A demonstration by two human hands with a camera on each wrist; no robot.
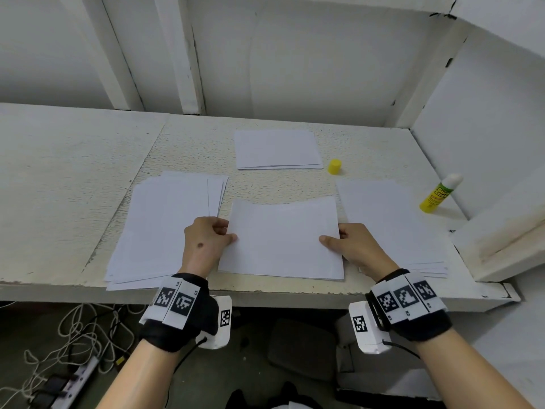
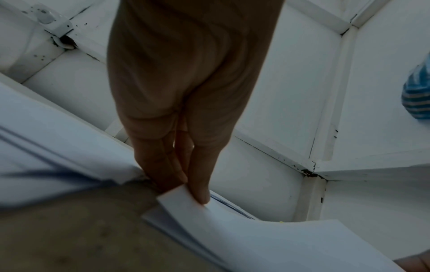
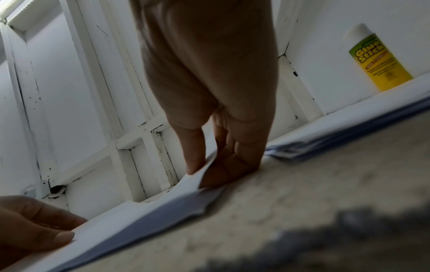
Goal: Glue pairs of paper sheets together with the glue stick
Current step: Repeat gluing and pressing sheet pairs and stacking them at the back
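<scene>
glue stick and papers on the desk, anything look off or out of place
The glue stick stands uncapped by the right wall; its yellow cap sits apart, beside the far paper stack. The left stack is fanned unevenly. Nothing spilled or torn.

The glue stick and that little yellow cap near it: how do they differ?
The glue stick is tall, with a printed yellow-green label and a bare white tip; the cap is short, plain yellow and unmarked. The glue stick stands at the table's right edge by the wall, beyond the right paper pile; the cap sits farther left, beside the far stack. Both stand upright, and neither is touched by the hands.
</scene>
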